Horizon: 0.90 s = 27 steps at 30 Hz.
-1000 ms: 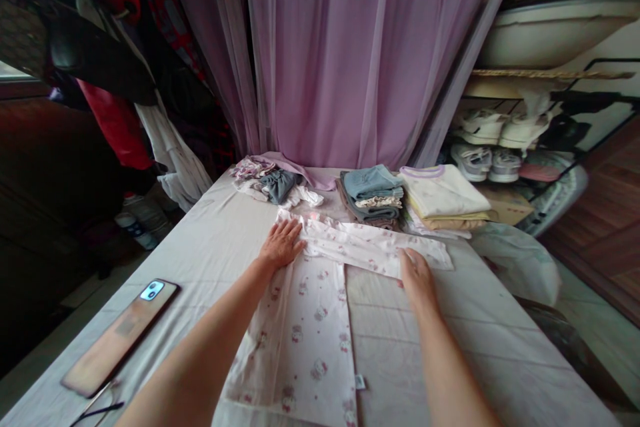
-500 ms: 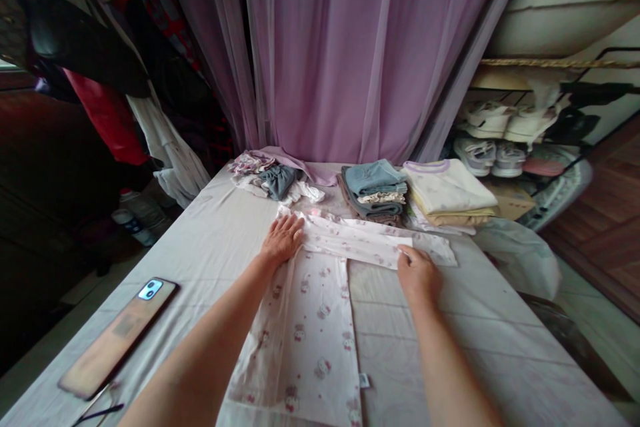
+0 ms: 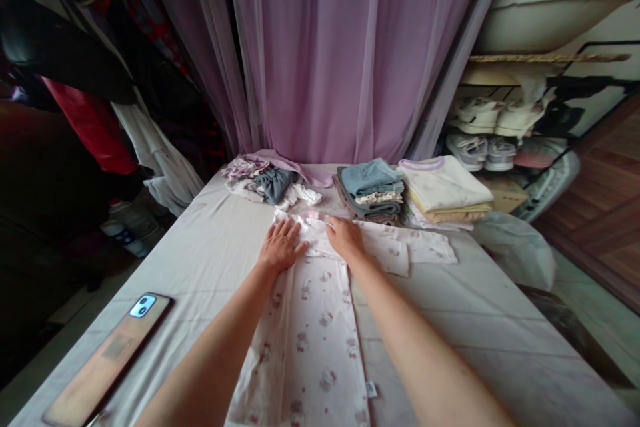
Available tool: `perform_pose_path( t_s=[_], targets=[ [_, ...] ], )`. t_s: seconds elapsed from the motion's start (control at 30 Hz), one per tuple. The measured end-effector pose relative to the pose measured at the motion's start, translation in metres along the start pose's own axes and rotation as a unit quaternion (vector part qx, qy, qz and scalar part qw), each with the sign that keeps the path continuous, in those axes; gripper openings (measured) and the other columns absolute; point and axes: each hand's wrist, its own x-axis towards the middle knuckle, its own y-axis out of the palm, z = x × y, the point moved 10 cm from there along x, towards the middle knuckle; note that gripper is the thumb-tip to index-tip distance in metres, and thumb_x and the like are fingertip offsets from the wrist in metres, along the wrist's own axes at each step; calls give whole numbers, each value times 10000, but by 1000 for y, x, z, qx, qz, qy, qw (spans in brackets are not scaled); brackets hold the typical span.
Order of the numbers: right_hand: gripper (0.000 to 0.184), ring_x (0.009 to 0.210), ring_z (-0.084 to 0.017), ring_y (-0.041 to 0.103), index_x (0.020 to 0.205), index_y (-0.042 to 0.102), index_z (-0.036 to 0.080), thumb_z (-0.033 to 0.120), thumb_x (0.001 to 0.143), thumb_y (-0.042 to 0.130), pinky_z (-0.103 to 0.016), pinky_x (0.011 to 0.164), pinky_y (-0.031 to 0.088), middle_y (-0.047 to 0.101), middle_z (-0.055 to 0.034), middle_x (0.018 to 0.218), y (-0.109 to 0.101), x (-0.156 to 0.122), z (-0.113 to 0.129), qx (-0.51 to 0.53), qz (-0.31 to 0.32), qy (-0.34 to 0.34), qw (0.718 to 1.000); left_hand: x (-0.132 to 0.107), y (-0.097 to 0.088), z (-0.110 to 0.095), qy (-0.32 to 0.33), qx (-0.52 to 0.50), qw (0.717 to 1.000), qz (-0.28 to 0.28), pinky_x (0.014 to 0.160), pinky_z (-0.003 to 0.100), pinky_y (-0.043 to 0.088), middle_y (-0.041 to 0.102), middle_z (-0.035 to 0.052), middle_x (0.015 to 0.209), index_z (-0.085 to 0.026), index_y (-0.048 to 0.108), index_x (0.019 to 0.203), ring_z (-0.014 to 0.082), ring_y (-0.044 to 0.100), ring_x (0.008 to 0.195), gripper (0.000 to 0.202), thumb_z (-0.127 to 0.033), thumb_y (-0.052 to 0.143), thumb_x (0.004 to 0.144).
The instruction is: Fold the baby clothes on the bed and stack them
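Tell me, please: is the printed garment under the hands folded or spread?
Partly folded: the printed garment lies flat, with two overlapping strips of its cloth extending right.

Your left hand (image 3: pixel 283 245) lies palm down, fingers (image 3: pixel 284 227) spread. Just right of those fingers, your right hand (image 3: pixel 346 238) is curled, back upward. Both your forearms (image 3: pixel 215 337) extend forward.

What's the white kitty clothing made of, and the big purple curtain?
The kitty clothing looks like thin, matte cloth, maybe cotton: it creases softly. The purple curtain seems to be light fabric, perhaps polyester, with sheer, netlike folds at its sides.
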Motion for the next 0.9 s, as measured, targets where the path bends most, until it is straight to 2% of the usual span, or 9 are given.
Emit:
perform_pose_path(
  t_s=[0.13,0.23,0.33,0.5,0.63,0.73,0.8,0.9],
  targets=[
    [291,1026,-227,630,1015,699,216,430,904,536,-302,856,430,715,-100,1048,8,20,1,-33,29,3,999,0,1,0,11,-2,1000,0,1179,473,186,301,103,1574,-216,363,1482,274,241,1455,693,-634,336,930],
    [279,1005,-207,640,1033,665,223,414,946,482,-281,822,431,712,-85,1049,11,26,5,-56,36,-13,998,0,3,0,13,1,1000,-2,1179,475,185,304,98,1573,-219,359,1485,274,243,1455,676,-614,341,936],
    [297,952,-209,657,1123,610,197,373,983,416,-286,774,443,700,-114,1071,14,29,2,-70,30,-5,997,1,4,0,14,6,1000,4,1182,479,172,295,98,1577,-210,342,1495,282,234,1457,684,-599,363,933],
    [293,873,-223,670,1099,614,192,389,978,435,-302,732,458,708,-123,1012,19,31,-9,-82,28,19,996,0,7,-1,26,3,999,23,1177,488,165,263,101,1588,-213,308,1512,305,199,1465,760,-640,417,893],
    [282,980,-242,636,1154,608,178,328,963,464,-333,823,457,672,-146,1106,10,24,-2,-72,-2,1,997,1,6,-1,31,-2,999,12,1171,496,158,272,112,1583,-218,320,1506,314,209,1461,778,-665,420,877],
    [343,1160,-246,548,1261,572,184,266,940,483,-359,965,409,601,-143,1276,2,8,26,-10,-57,-78,995,1,7,-1,31,-2,999,12,1166,502,157,284,118,1578,-220,327,1502,321,221,1456,789,-680,421,868],
    [415,1266,-252,467,1340,523,197,260,932,483,-392,1039,360,511,-127,1409,6,-3,43,22,-66,-125,990,1,6,-2,29,1,999,13,1166,496,156,285,117,1578,-213,324,1504,319,220,1456,791,-675,422,870],
    [482,1333,-282,399,1404,467,200,288,931,481,-464,1083,307,410,-127,1502,22,-10,44,14,-32,-118,992,1,5,-2,28,6,999,15,1163,495,164,278,116,1581,-211,328,1502,318,221,1456,781,-668,420,875]
  ],
)
